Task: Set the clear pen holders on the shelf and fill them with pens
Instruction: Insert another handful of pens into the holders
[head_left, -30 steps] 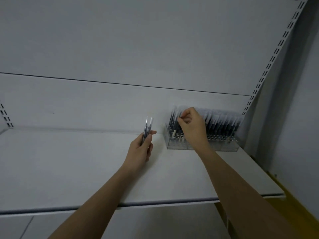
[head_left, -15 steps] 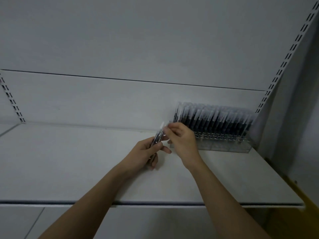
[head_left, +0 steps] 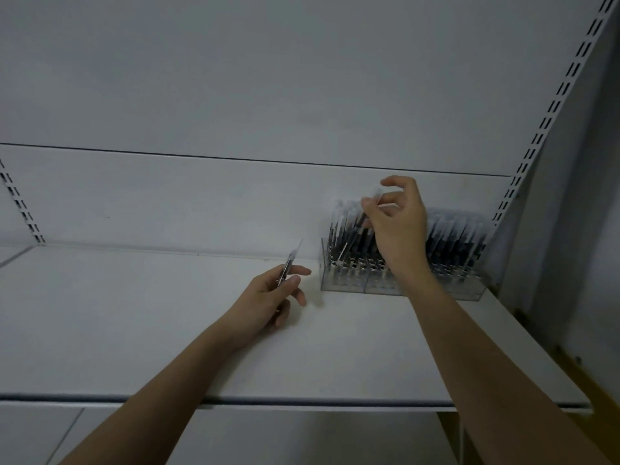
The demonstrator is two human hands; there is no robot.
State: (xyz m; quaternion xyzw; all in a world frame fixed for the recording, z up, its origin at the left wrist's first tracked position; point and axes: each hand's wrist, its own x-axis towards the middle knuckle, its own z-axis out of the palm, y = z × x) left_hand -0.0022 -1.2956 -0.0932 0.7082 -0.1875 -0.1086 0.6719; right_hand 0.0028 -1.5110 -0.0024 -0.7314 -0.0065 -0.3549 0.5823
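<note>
We have the clear pen holders (head_left: 399,280) standing at the far right of the shelf (head_left: 134,330), nearly full. Our right hand (head_left: 396,226) pinches one pen (head_left: 360,226) above them; our left hand (head_left: 268,297) grips the last few pens (head_left: 288,265), so little seems left.

The right hand (head_left: 397,226) hides the middle of the pen holders (head_left: 349,283) and the pens (head_left: 449,236) there. Motion blur smears the pen (head_left: 370,209) it pinches. Both forearms run off the bottom edge.
</note>
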